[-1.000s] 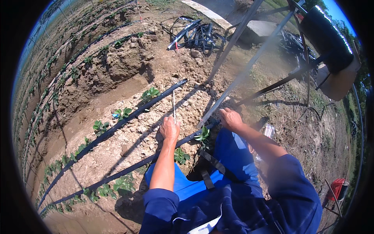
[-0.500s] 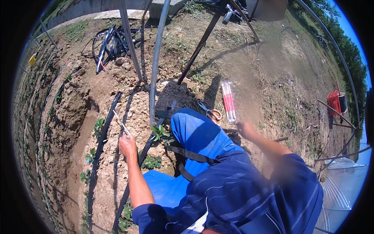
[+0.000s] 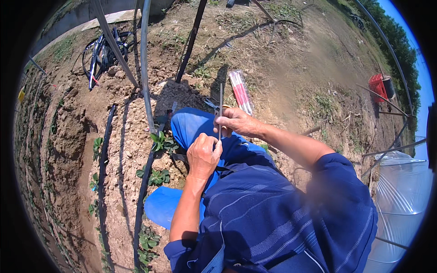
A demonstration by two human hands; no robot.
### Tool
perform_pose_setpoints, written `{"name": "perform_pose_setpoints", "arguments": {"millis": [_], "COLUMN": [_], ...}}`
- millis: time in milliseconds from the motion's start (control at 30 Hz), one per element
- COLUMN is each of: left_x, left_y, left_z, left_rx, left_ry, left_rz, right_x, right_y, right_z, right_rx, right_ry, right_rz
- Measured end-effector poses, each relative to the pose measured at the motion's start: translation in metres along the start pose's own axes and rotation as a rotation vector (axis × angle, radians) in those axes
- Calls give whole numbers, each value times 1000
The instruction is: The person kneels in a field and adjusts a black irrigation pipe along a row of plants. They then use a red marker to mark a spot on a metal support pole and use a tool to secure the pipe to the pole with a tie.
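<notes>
A thin, straight grey stick (image 3: 221,98) stands nearly upright in front of my raised knee, with both hands on it. My left hand (image 3: 203,154) is closed around its lower end, thumb pressed along it. Just above, my right hand (image 3: 237,122) pinches the middle of the stick between thumb and fingers; its other fingertips are partly hidden. Behind the right hand, scissors (image 3: 210,103) lie on the soil, their handles mostly covered. A clear plastic packet of red and white sticks (image 3: 241,92) lies on the ground beyond my right hand.
Metal poles (image 3: 145,68) rise from the soil ahead. Black drip hoses (image 3: 104,168) run along the planted bed, beside leafy plants (image 3: 159,142). A tangle of black tubing (image 3: 102,54) lies far left. A red crate (image 3: 378,88) and clear plastic sheeting (image 3: 403,191) are at the right.
My left hand has brought the stick from the left over to my knee. My right hand has left the packet's near end and come in to grip the stick. The view has shifted.
</notes>
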State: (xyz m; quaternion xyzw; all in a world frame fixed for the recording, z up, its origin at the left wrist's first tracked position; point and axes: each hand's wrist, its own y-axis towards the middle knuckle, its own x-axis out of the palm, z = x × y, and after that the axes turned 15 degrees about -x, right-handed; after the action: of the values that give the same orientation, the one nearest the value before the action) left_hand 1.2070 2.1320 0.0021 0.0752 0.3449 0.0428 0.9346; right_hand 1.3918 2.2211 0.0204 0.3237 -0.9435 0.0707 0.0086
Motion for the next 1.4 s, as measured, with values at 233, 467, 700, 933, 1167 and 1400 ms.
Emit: {"name": "perform_pose_setpoints", "arguments": {"millis": [233, 467, 700, 933, 1167, 1400], "left_x": [-40, -129, -113, -112, -113, -113], "left_y": [-49, -157, -177, -159, -147, -137], "left_z": [-51, -176, -223, -220, -233, -230], "left_rx": [-217, -475, -765, -911, -965, -930], "left_ry": [123, 444, 439, 697, 856, 843], "left_rz": [140, 257, 41, -297, -466, -451], "right_x": [-125, -155, -147, -112, -96, -117], "right_y": [-121, -207, -243, -285, -333, -449], "right_z": [34, 137, 154, 167, 162, 72], "right_rx": [246, 574, 582, 638, 535, 733], "right_ry": [-555, -940, -1104, -1083, -972, -1246], "right_rz": [570, 444, 442, 561, 669, 730]}}
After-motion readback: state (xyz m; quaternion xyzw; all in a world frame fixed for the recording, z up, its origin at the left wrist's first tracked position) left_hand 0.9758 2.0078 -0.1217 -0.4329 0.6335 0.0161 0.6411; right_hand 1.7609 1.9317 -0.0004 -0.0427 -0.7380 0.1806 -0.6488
